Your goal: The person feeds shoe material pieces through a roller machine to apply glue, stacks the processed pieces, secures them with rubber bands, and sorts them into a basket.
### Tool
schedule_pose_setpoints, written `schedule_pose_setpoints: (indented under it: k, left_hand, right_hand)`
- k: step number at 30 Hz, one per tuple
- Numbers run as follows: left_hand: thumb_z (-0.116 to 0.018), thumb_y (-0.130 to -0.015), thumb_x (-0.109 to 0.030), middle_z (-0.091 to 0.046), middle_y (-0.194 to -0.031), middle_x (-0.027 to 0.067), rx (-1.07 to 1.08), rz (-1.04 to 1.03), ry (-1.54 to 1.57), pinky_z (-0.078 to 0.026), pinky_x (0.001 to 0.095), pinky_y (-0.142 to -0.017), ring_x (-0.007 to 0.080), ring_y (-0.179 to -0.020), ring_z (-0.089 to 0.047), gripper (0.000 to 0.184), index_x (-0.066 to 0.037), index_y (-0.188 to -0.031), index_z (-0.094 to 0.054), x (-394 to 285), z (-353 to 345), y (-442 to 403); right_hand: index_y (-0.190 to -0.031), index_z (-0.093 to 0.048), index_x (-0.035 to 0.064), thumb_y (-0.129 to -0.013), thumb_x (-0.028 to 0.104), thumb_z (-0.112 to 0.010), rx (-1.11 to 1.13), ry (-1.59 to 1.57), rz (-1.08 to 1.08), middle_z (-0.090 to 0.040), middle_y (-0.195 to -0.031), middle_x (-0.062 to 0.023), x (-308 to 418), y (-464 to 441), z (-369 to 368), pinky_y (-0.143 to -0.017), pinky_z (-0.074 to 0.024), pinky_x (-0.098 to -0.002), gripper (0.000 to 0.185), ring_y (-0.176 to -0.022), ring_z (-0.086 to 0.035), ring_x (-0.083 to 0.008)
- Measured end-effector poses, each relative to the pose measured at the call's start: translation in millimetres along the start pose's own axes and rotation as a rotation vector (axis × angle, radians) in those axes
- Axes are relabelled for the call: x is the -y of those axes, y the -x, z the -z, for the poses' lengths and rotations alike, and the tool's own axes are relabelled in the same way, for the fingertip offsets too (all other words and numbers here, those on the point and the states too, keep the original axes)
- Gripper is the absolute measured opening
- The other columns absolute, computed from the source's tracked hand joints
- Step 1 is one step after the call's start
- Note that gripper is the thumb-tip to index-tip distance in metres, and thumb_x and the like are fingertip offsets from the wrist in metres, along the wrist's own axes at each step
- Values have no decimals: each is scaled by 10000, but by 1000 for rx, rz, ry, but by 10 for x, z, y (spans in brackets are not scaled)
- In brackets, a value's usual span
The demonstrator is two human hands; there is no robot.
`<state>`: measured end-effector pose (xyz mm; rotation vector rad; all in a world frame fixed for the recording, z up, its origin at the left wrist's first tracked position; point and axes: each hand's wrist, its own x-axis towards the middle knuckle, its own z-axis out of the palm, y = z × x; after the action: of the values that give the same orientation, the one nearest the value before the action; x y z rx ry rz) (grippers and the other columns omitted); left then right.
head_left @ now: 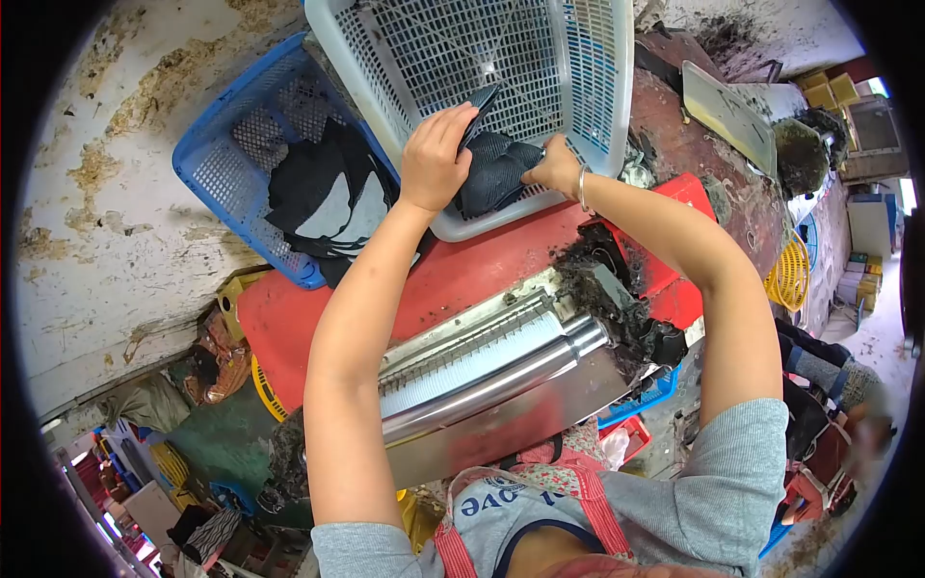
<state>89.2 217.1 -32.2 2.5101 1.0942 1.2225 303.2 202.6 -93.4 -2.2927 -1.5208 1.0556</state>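
Both my arms reach forward over the machine into a white plastic basket (pixel 624 87). Dark, ribbed cut pieces (pixel 501 173) of sheet material lie together at its near end. My left hand (pixel 438 154) is closed on a few of these dark pieces (pixel 482 108), which stick up past its fingertips. My right hand (pixel 556 167), with a bracelet at the wrist, pinches the right edge of the pile. Beside it, a blue basket (pixel 224 143) holds more black cut pieces (pixel 313 183), some showing a grey side.
Close in front of me is a machine with a shiny metal roller (pixel 482 371) and a red top (pixel 289 318). Dark fibrous waste (pixel 602 289) is heaped at its right end. A clear tray (pixel 729 114) and a yellow basket (pixel 790 272) are farther right. A stained wall (pixel 106 193) borders the left.
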Motion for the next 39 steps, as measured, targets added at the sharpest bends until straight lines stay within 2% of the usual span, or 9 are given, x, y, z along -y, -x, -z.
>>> schedule_pose_setpoints:
  k: [6,16,19,23,29,31,33,37,39]
  left_hand:
    - [-620,-645,25,-606,-1140,101,-33,26,30,-448,382,-921,299,-1050,-568,513,-66,-1145,-553,-23,21,-3]
    - [-623,-631,28,-604,-1139,114,-70,14,25,-455,389,-906,305,-1041,-570,519,-55,-1138,-555,-14,139,-54]
    - [-620,-622,31,-606,-1125,117,-68,-21,-30,-458,390,-900,304,-1031,-573,513,-56,-1124,-559,13,105,-85]
    - [-604,-621,33,-611,-1104,112,-31,-62,-132,-463,382,-880,291,-1017,-575,492,-45,-1105,-562,67,-83,35]
    - [-556,-709,-33,-577,-1148,102,185,-159,-387,-400,416,-930,267,-1102,-519,411,-45,-1120,-553,16,-385,337]
    - [-609,-680,-105,-503,-1250,110,380,-115,-464,-310,546,-978,286,-1203,-429,553,-68,-1216,-480,-6,-399,456]
    - [-674,-626,-159,-444,-1321,107,495,-55,-504,-303,555,-981,292,-1242,-387,659,-86,-1243,-456,-109,-285,470]
    - [-722,-593,-198,-378,-1386,104,469,-10,-451,-344,504,-968,299,-1257,-366,734,-84,-1259,-436,-134,-75,492]
    - [-698,-673,-164,-457,-1295,130,356,-65,-428,-394,422,-934,301,-1195,-430,600,-70,-1222,-472,-268,157,461]
  right_hand:
    - [-1230,-247,-111,-628,158,-821,-7,-137,-61,-536,-1088,-289,-60,-71,-114,-906,-456,-355,874,-1027,-573,-346]
    - [-1148,-339,-90,-655,-30,-709,313,-833,6,-545,-964,-166,585,51,179,-565,-529,-331,620,-741,-610,-219]
    - [-1139,-344,-74,-693,11,-707,3,-713,-10,-556,-929,-157,684,-59,-77,-552,-522,-338,581,-740,-602,-205]
    - [-1192,-330,-94,-682,93,-740,-10,-515,40,-549,-943,-181,608,-72,50,-549,-505,-321,681,-754,-585,-201]
    - [-1178,-410,-70,-744,71,-682,57,-750,72,-569,-993,-135,317,468,674,-641,-507,-263,532,-851,-607,-181]
    - [-1119,-483,-55,-819,102,-652,65,-751,87,-580,-1023,-124,216,802,944,-695,-490,-247,378,-893,-614,-172]
    - [-1112,-513,-42,-852,99,-620,91,-819,127,-605,-1033,-131,37,1122,1198,-716,-495,-250,315,-921,-623,-189]
    - [-1132,-510,-28,-893,96,-553,67,-1006,186,-598,-1121,-143,-465,1744,1631,-867,-461,-320,272,-998,-617,-241]
    - [-1122,-511,-20,-917,109,-514,-61,-1073,190,-603,-1050,-121,-609,2234,1717,-872,-450,-318,242,-979,-602,-228]
